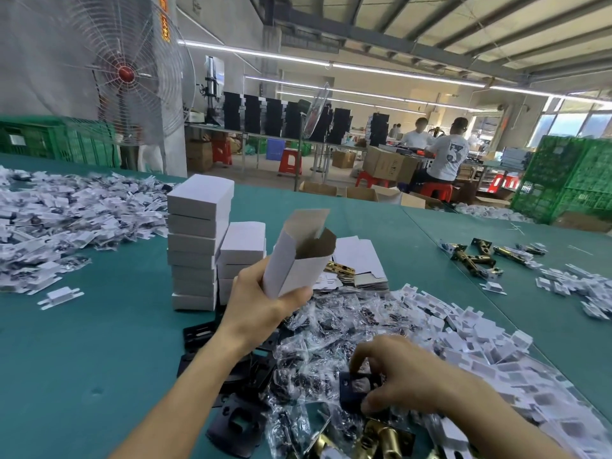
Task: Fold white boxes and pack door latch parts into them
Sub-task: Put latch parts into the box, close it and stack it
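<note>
My left hand grips a folded white box above the green table, with the box's open end and flap pointing up. Lower right, my right hand pinches a black latch plate over a heap of clear screw bags. More black plates lie under my left forearm. Brass latch bolts sit at the bottom edge. Two stacks of closed white boxes stand behind my left hand, and flat box blanks lie to their right.
White plastic parts pile up at right, and another big pile covers the far left. More brass latches lie at far right. A large fan, green crates and seated people are beyond the table.
</note>
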Motion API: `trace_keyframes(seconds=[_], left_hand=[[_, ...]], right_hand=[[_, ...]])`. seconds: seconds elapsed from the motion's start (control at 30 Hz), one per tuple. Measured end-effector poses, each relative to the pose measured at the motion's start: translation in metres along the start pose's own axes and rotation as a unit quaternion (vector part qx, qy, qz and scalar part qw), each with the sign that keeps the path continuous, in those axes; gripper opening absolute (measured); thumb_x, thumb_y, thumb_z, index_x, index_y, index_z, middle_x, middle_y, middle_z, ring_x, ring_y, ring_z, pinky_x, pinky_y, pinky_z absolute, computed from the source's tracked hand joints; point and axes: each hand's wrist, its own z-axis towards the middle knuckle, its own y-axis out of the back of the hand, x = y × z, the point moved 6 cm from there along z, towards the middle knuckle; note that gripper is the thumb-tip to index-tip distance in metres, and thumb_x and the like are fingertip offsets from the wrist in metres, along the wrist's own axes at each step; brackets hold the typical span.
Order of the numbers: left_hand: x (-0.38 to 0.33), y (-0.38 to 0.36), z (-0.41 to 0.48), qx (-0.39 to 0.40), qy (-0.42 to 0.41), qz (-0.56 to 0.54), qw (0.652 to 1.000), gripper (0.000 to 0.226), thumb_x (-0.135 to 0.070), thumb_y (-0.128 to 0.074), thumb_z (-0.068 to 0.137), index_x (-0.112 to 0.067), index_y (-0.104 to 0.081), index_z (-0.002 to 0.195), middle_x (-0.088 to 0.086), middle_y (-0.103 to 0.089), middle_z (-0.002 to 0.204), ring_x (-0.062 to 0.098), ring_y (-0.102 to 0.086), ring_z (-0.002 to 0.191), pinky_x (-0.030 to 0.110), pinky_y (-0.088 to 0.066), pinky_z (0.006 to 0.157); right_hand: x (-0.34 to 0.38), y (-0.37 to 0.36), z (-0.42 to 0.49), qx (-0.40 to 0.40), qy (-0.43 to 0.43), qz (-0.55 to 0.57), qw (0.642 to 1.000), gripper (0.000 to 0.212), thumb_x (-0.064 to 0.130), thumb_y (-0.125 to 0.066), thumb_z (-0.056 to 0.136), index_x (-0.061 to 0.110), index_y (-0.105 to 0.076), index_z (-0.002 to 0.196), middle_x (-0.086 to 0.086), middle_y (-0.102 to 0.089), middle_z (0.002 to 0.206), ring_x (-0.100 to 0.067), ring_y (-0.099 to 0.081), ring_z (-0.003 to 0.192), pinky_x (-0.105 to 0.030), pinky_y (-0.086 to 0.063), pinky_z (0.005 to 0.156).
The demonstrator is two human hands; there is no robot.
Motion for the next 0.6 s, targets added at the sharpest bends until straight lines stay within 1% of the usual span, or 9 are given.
trace_keyframes(seconds=[0.07, 0.13, 0.23, 0.3, 0.37, 0.43, 0.5, 0.57, 0.6], left_hand=[[-0.008, -0.001, -0.003, 0.003, -0.046, -0.026, 0.999, 0.024, -0.023, -0.084, 0.069, -0.033, -0.073, 0.087, -0.001, -0.07, 0.087, 0.018, -0.066, 0.077, 0.037, -0.058, 0.061], [-0.014, 0.0, -0.004, -0.005, -0.079, -0.036, 0.996, 0.025, -0.018, -0.083, 0.07, -0.034, -0.074, 0.087, 0.001, -0.07, 0.088, 0.016, -0.066, 0.075, 0.034, -0.058, 0.059], [-0.018, 0.001, -0.003, -0.009, -0.092, -0.037, 0.995, 0.03, -0.021, -0.084, 0.072, -0.042, -0.073, 0.089, -0.006, -0.07, 0.088, 0.017, -0.067, 0.075, 0.042, -0.06, 0.057], [-0.019, 0.001, -0.004, -0.01, -0.103, -0.034, 0.994, 0.031, -0.03, -0.084, 0.071, -0.047, -0.071, 0.094, -0.011, -0.07, 0.09, 0.014, -0.066, 0.077, 0.04, -0.058, 0.058], [-0.018, -0.001, -0.006, -0.009, -0.102, -0.035, 0.994, 0.034, -0.035, -0.081, 0.071, -0.047, -0.071, 0.1, -0.01, -0.071, 0.095, 0.016, -0.066, 0.082, 0.032, -0.057, 0.061], [-0.015, -0.003, -0.007, -0.005, -0.096, -0.031, 0.995, 0.037, -0.031, -0.082, 0.072, -0.045, -0.071, 0.104, -0.008, -0.071, 0.097, 0.016, -0.067, 0.085, 0.023, -0.055, 0.062], [-0.013, -0.006, -0.008, -0.002, -0.098, -0.022, 0.995, 0.043, -0.024, -0.083, 0.073, -0.037, -0.069, 0.112, -0.003, -0.071, 0.1, 0.02, -0.068, 0.089, 0.024, -0.055, 0.065], [-0.014, -0.008, -0.009, 0.0, -0.108, -0.024, 0.994, 0.048, -0.026, -0.081, 0.073, -0.031, -0.066, 0.119, 0.001, -0.071, 0.103, 0.022, -0.067, 0.091, 0.025, -0.056, 0.067], [-0.015, -0.009, -0.009, -0.001, -0.112, -0.03, 0.993, 0.05, -0.027, -0.079, 0.073, -0.028, -0.065, 0.121, 0.001, -0.07, 0.103, 0.02, -0.067, 0.09, 0.023, -0.055, 0.067]], right_hand=[[0.002, 0.002, 0.0, -0.02, 0.019, -0.002, 1.0, 0.032, 0.035, -0.08, 0.078, 0.032, -0.064, 0.106, 0.018, -0.05, 0.098, 0.0, -0.051, 0.091, -0.016, -0.036, 0.067], [0.007, 0.011, -0.003, -0.036, 0.044, -0.008, 0.998, 0.016, 0.033, -0.077, 0.083, 0.029, -0.069, 0.096, 0.018, -0.054, 0.09, 0.004, -0.052, 0.081, -0.015, -0.04, 0.066], [0.019, 0.039, -0.014, -0.076, 0.079, 0.064, 0.992, 0.006, 0.03, -0.076, 0.085, 0.027, -0.071, 0.083, 0.014, -0.064, 0.078, 0.003, -0.059, 0.074, -0.013, -0.043, 0.064], [0.036, 0.072, -0.029, -0.158, 0.131, 0.155, 0.966, 0.01, 0.036, -0.074, 0.08, 0.026, -0.074, 0.08, 0.009, -0.071, 0.077, 0.0, -0.063, 0.07, -0.012, -0.043, 0.062], [0.057, 0.11, -0.05, -0.274, 0.211, 0.204, 0.916, 0.019, 0.045, -0.069, 0.073, 0.029, -0.075, 0.082, 0.007, -0.073, 0.075, 0.004, -0.062, 0.065, -0.006, -0.043, 0.058], [0.077, 0.137, -0.066, -0.367, 0.26, 0.159, 0.879, 0.017, 0.041, -0.071, 0.075, 0.03, -0.076, 0.086, 0.007, -0.071, 0.076, -0.003, -0.062, 0.068, -0.009, -0.042, 0.058], [0.092, 0.15, -0.069, -0.424, 0.262, 0.068, 0.864, 0.01, 0.031, -0.075, 0.079, 0.027, -0.078, 0.088, 0.007, -0.068, 0.081, -0.003, -0.058, 0.07, -0.014, -0.041, 0.06], [0.102, 0.154, -0.064, -0.447, 0.25, 0.006, 0.859, 0.008, 0.018, -0.081, 0.079, 0.018, -0.08, 0.088, 0.004, -0.066, 0.084, 0.005, -0.052, 0.068, -0.012, -0.039, 0.061], [0.107, 0.153, -0.06, -0.442, 0.248, -0.013, 0.862, 0.008, 0.015, -0.081, 0.08, 0.015, -0.08, 0.088, 0.001, -0.066, 0.085, 0.003, -0.053, 0.068, -0.017, -0.044, 0.06]])
